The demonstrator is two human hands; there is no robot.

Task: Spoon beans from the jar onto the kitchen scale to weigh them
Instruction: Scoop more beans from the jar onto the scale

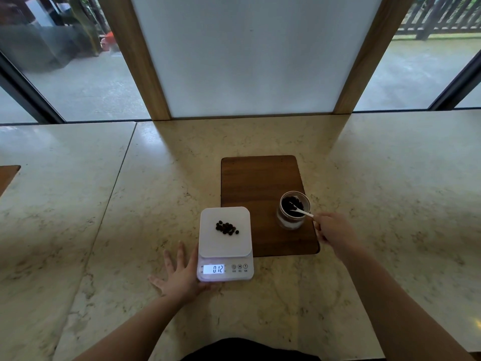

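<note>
A white kitchen scale [208,243] sits on the marble counter with a small heap of dark beans [227,228] on its platform; its lit display [214,269] reads 012. To its right a glass jar [293,212] of dark beans stands on a brown wooden board [256,178]. My right hand [335,231] grips the handle of a small white spoon [303,212] whose bowl is down among the beans in the jar. My left hand [179,276] lies flat on the counter, fingers spread, touching the scale's left front corner.
The marble counter [390,178] runs wide to both sides, with a seam at the left [114,183]. A white panel in wooden posts [250,56] rises at the back edge. Another wooden board's corner [7,175] shows at the far left.
</note>
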